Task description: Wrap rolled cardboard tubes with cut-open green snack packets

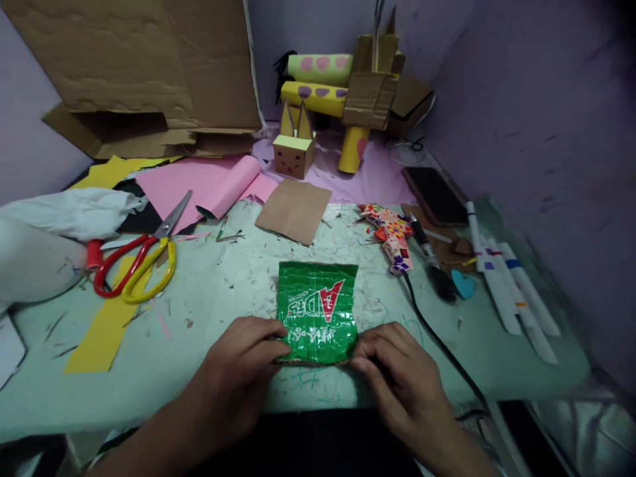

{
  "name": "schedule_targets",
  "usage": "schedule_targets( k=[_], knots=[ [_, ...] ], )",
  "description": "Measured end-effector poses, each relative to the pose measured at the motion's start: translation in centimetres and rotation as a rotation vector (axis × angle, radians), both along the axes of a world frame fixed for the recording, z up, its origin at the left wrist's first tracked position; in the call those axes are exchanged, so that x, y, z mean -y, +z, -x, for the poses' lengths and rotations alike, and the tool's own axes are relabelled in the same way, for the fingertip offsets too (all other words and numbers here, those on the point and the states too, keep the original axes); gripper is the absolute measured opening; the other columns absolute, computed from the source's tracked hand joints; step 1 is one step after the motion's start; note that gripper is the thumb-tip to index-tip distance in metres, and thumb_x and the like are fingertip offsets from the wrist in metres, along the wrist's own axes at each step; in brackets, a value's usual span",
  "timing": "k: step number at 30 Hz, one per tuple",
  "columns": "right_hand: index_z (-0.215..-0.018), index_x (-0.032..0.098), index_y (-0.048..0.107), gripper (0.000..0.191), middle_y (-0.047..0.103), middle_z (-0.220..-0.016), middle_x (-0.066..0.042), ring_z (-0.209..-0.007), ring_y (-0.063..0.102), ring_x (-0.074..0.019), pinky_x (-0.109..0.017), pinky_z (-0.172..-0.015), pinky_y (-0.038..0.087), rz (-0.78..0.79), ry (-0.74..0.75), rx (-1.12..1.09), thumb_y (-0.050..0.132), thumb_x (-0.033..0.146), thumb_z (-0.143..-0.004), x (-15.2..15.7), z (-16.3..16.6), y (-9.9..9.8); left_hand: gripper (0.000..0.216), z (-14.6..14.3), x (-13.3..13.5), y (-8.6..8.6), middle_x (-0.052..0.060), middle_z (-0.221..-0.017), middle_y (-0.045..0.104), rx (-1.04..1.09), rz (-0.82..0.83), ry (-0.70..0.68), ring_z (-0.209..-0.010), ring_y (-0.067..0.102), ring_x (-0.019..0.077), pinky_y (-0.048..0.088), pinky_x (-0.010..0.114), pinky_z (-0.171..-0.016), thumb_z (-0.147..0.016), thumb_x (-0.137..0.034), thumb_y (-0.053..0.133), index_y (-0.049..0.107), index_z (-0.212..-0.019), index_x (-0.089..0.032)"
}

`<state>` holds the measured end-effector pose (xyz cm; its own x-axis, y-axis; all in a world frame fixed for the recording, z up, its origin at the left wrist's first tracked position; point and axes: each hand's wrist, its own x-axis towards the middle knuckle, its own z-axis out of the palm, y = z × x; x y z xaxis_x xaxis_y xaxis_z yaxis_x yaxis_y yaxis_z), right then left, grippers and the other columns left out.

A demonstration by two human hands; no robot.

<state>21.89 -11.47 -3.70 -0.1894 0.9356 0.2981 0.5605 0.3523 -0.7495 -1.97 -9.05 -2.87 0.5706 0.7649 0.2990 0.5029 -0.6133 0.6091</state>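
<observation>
Between my hands is a green printed piece of cardboard (pixel 318 311) with a red and white logo, low over the table near its front edge. My left hand (pixel 243 368) grips its lower left edge, with fingertips on the green face. The lower right corner is pinched by my right hand (pixel 400 371), its fingers curled. Just beyond lies a plain brown cardboard square (pixel 294 211). A glue gun (pixel 390 235) wrapped in floral paper rests to the right, its black cord running toward the front edge.
Scissors (pixel 152 255) with red and yellow handles lie left, near yellow paper (pixel 102 334) and rolled pink paper (pixel 231 189). Behind stand a small cardboard box with ears (pixel 293 156) and a large cardboard box (pixel 149 59). Markers (pixel 514 291), a brush (pixel 437 271) and a phone (pixel 437 195) lie right.
</observation>
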Motion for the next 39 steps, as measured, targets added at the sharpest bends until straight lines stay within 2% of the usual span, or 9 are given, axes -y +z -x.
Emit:
schedule_targets(
  k=[7,11,14,17,21,23,29,33,39],
  knots=[
    [-0.076,0.018,0.056,0.011,0.058,-0.07,-0.002,-0.067,0.05,-0.0164,-0.03,-0.059,0.038,-0.042,0.003,0.079,0.05,0.014,-0.084,0.0,0.2,-0.2,0.029,-1.0,-0.3,-1.0,0.008,-0.093,0.063,0.153,-0.107,0.05,-0.083,0.058,0.0192,0.049,0.034,-0.067,-0.079,-0.002,0.043,0.057,-0.097,-0.019],
    [-0.075,0.017,0.056,0.011,0.057,-0.068,-0.003,-0.067,0.048,-0.0171,-0.031,-0.058,0.036,-0.073,0.001,0.127,0.05,0.013,-0.084,0.0,0.1,-0.5,0.027,-1.4,-0.3,-0.5,0.003,-0.081,0.061,0.09,-0.062,0.086,-0.072,0.055,0.0166,0.044,0.031,-0.062,-0.079,-0.001,0.042,0.058,-0.09,-0.019],
    [-0.076,0.016,0.056,0.009,0.058,-0.07,-0.003,-0.069,0.049,-0.017,-0.031,-0.06,0.037,-0.071,0.064,0.11,0.053,0.014,-0.084,0.2,-0.2,-0.5,0.027,-1.4,0.1,0.1,0.005,-0.086,0.059,0.007,-0.061,0.089,-0.075,0.054,0.0184,0.042,0.034,-0.065,-0.077,-0.001,0.041,0.056,-0.09,-0.018],
    [-0.077,0.017,0.058,0.007,0.059,-0.071,-0.003,-0.07,0.049,-0.0164,-0.03,-0.061,0.038,-0.085,0.078,0.113,0.057,0.016,-0.084,0.4,-0.3,-0.5,0.029,-1.7,0.6,0.7,0.009,-0.098,0.057,-0.055,-0.109,0.095,-0.088,0.051,0.0233,0.04,0.041,-0.074,-0.077,-0.003,0.044,0.055,-0.1,-0.015],
    [-0.077,0.016,0.059,0.007,0.059,-0.07,-0.002,-0.068,0.049,-0.0157,-0.03,-0.06,0.038,-0.129,0.077,0.09,0.057,0.015,-0.084,0.5,-0.1,-0.4,0.026,-2.9,0.5,0.7,0.008,-0.097,0.059,-0.098,-0.204,0.015,-0.089,0.049,0.0239,0.035,0.045,-0.082,-0.079,-0.007,0.047,0.057,-0.102,-0.015],
    [-0.081,0.015,0.06,0.003,0.06,-0.072,-0.004,-0.069,0.049,-0.016,-0.03,-0.06,0.04,-0.146,0.102,0.075,0.059,0.016,-0.083,0.3,-0.1,-0.3,0.023,-3.6,0.2,0.4,0.007,-0.09,0.061,-0.145,-0.2,-0.006,-0.082,0.05,0.023,0.034,0.045,-0.08,-0.081,-0.008,0.042,0.058,-0.097,-0.015],
    [-0.097,0.014,0.062,0.017,0.063,-0.083,-0.008,-0.072,0.051,-0.0182,-0.032,-0.06,0.044,-0.185,0.092,0.17,0.06,0.011,-0.08,0.2,-0.1,-0.3,0.029,-4.5,-0.5,-0.4,0.007,-0.084,0.061,-0.207,-0.297,-0.081,-0.068,0.044,0.0199,0.035,0.036,-0.068,-0.08,-0.003,0.035,0.058,-0.094,-0.013],
    [-0.096,0.014,0.062,0.017,0.064,-0.084,-0.009,-0.071,0.051,-0.0199,-0.034,-0.059,0.044,-0.166,0.05,0.213,0.058,0.011,-0.08,0.3,0.3,-0.6,0.027,-4.8,-0.6,-0.5,0.006,-0.079,0.059,-0.166,-0.282,-0.065,-0.066,0.043,0.0193,0.033,0.033,-0.062,-0.079,-0.002,0.035,0.057,-0.091,-0.013],
    [-0.088,0.015,0.061,0.013,0.064,-0.083,-0.008,-0.071,0.051,-0.0208,-0.035,-0.059,0.043,-0.133,0.034,0.185,0.055,0.008,-0.079,-0.1,0.6,-0.8,0.026,-4.8,-0.5,-1.2,0.007,-0.073,0.055,-0.084,-0.148,-0.015,-0.065,0.044,0.0202,0.033,0.035,-0.059,-0.074,-0.003,0.034,0.054,-0.087,-0.016]
  ],
)
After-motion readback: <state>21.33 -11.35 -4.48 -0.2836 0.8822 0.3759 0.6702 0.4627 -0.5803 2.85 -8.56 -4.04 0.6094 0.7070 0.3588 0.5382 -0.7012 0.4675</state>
